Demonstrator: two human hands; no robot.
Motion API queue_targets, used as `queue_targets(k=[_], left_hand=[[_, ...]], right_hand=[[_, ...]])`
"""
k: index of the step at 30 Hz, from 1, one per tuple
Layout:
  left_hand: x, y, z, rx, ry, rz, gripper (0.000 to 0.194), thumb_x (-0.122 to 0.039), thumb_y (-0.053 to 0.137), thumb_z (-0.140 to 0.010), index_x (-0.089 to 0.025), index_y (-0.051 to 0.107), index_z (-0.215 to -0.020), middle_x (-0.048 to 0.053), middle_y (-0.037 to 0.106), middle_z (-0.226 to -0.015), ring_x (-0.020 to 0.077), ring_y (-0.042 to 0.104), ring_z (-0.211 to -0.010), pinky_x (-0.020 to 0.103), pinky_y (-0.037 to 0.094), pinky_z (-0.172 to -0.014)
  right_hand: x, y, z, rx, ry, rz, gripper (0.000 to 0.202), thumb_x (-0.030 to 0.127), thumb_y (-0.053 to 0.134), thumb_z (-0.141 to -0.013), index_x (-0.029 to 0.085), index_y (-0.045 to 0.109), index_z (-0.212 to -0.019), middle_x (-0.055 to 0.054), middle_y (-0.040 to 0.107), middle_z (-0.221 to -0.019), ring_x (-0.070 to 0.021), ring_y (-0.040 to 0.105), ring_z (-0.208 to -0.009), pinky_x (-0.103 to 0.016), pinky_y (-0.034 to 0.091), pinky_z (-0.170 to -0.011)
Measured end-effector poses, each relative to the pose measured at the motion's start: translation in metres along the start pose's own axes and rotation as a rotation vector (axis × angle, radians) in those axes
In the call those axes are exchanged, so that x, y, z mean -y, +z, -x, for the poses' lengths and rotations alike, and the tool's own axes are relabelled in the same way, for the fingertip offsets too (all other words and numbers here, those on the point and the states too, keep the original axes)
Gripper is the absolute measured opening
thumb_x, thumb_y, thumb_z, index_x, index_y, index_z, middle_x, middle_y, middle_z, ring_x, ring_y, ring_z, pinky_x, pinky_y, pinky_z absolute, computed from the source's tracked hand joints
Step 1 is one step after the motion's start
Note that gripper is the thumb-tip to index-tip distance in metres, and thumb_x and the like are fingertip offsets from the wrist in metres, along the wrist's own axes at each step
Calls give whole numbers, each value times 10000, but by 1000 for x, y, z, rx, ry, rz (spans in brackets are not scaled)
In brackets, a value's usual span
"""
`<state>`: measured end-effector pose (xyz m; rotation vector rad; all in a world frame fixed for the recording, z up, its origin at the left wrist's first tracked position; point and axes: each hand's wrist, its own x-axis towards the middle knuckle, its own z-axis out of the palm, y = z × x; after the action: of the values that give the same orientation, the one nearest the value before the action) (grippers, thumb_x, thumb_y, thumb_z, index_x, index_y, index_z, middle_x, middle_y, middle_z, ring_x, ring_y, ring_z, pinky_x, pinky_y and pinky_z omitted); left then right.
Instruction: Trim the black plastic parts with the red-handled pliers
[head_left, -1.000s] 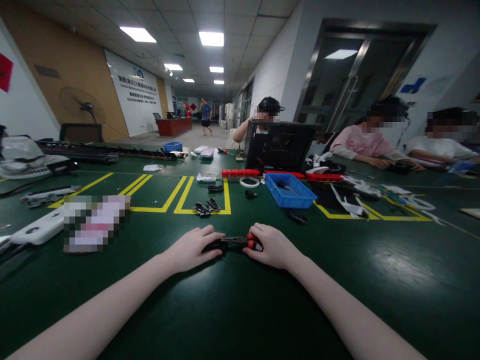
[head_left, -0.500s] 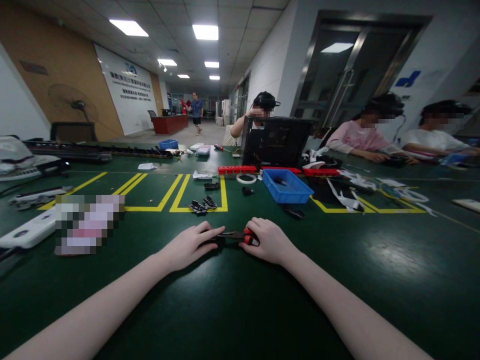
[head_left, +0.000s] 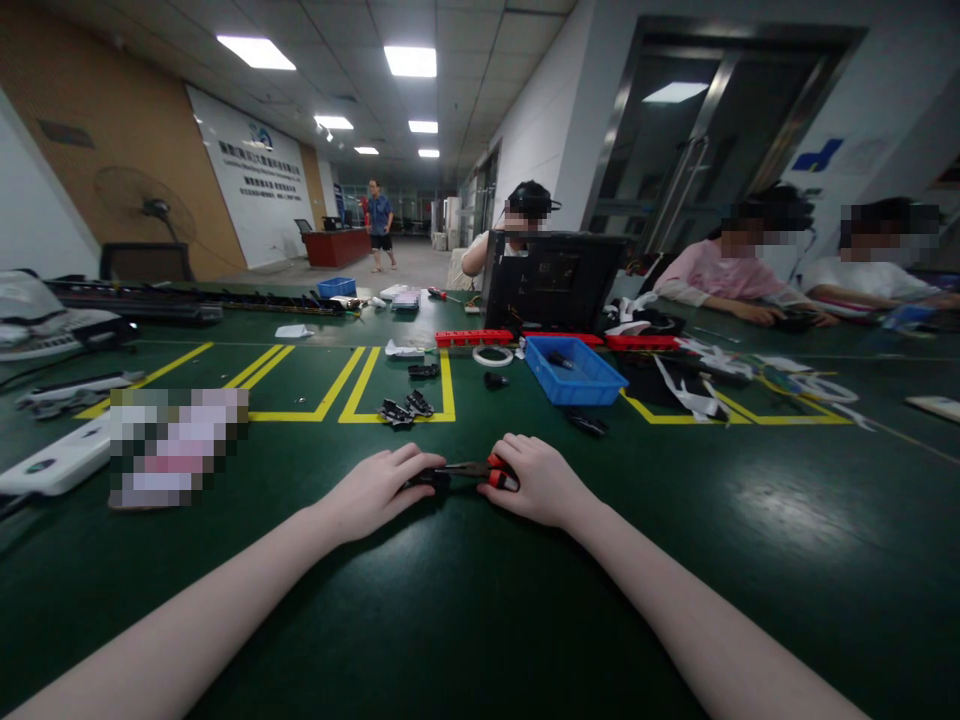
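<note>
Pliers [head_left: 504, 481] in right hand's [head_left: 541, 482] grip, black part [head_left: 439, 481] in left hand's [head_left: 381, 488], open tabletop [head_left: 465, 600] nearside.

Two bare arms are showing, slender and smooth in outline. Left forearm [head_left: 225, 612] is widening evenly from narrow left wrist [head_left: 321, 527]; right forearm [head_left: 679, 605] is matching it in shape, both running out of frame at bottom edge. Left grip [head_left: 386, 488] is showing as bare human hand with smooth back and slim, tapering fingers [head_left: 418, 463]. Right grip [head_left: 541, 482] is likewise showing bare, knuckles [head_left: 516, 441] forming soft row of bumps. Nails and skin creases are appearing too small to tell.
</note>
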<state>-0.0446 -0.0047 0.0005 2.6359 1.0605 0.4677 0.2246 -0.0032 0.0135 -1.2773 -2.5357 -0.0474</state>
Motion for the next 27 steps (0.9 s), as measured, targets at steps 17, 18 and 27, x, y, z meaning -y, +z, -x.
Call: queue_targets(k=[17,18,27], left_hand=[[2,1,0,-32,24,79,282,-303,506,-962,-269,501,-1241,37,579,-1189,219,610,-1022,376,505,-871],[2,2,0,-37,20,89,283,-304,513,-958,-269,502,-1238,35,581,-1186,219,611,-1024,377,506,-872],[0,1,1,-37,63,63,341,-297,496,-967,-284,457,-1305,42,561,-1229,221,607,-1038,387,501,-892]], right_hand=[[0,0,-1,29,2,16,319,502,593,-827,187,565,-862,-54,611,-871,-179,552,-759,-304,374,-686],[0,-1,-1,30,3,14,319,501,593,-828,185,564,-862,-54,613,-870,-179,553,-760,-302,375,-686],[0,-2,-1,45,20,8,306,486,584,-842,181,562,-851,-57,614,-868,-180,554,-757,-300,378,-677]])
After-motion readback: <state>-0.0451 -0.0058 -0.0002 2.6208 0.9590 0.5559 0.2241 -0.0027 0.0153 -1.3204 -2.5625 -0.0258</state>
